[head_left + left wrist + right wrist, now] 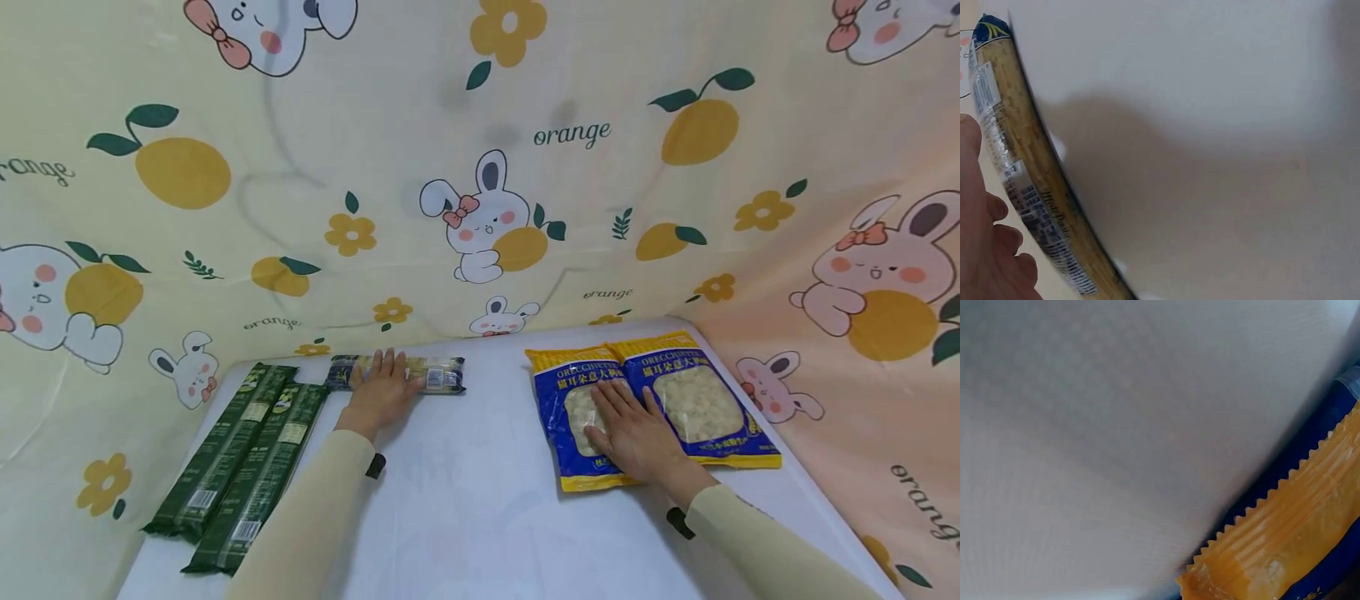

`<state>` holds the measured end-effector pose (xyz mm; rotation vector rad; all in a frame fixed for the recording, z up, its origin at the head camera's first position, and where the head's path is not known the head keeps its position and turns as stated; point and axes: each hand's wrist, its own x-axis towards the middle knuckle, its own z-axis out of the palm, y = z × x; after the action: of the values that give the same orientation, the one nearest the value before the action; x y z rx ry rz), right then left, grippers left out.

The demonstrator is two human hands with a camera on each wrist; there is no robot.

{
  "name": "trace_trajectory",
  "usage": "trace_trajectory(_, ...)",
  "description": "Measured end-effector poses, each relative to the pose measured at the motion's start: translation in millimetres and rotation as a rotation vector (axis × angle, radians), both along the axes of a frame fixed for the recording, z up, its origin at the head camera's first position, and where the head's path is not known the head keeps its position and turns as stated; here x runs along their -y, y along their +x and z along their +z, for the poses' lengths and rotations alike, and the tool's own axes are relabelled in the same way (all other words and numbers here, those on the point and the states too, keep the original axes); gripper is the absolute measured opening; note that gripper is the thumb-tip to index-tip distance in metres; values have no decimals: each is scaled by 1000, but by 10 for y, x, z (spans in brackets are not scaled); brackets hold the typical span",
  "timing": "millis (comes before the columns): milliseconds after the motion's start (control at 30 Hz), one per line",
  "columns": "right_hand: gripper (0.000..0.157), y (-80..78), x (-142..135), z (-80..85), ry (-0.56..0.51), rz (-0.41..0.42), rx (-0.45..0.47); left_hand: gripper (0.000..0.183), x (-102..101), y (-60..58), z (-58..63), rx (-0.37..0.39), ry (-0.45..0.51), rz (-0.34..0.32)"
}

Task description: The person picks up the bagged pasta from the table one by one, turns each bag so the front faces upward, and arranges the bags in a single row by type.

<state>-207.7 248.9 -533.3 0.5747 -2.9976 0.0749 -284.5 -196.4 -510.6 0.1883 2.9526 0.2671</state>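
My left hand point(381, 400) lies across a long, narrow clear packet of pasta point(446, 376) with dark blue ends, at the back of the table. Its fingers stretch forward over the packet; in the left wrist view fingertips point(1009, 240) show beside the same packet point(1029, 162). Flat on a blue and yellow bag of orecchiette point(553, 421) rests my right hand point(637, 429), fingers extended, covering part of its window. A second orecchiette bag point(697, 404) lies against it on the right. The right wrist view catches only a yellow serrated bag edge point(1285, 519).
Two long dark green packets point(221, 454) point(273, 475) lie side by side, slanting, at the table's left. The white table point(465, 500) meets a patterned cloth point(420, 133) hung behind and along both sides.
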Motion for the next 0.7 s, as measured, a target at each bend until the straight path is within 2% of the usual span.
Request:
trace_trajectory(267, 72, 0, 15, 1, -17, -5, 12, 81, -5, 0, -99, 7, 28, -11)
trace_trajectory(700, 72, 6, 17, 9, -8, -2, 7, 83, -68, 64, -93, 10, 41, -23)
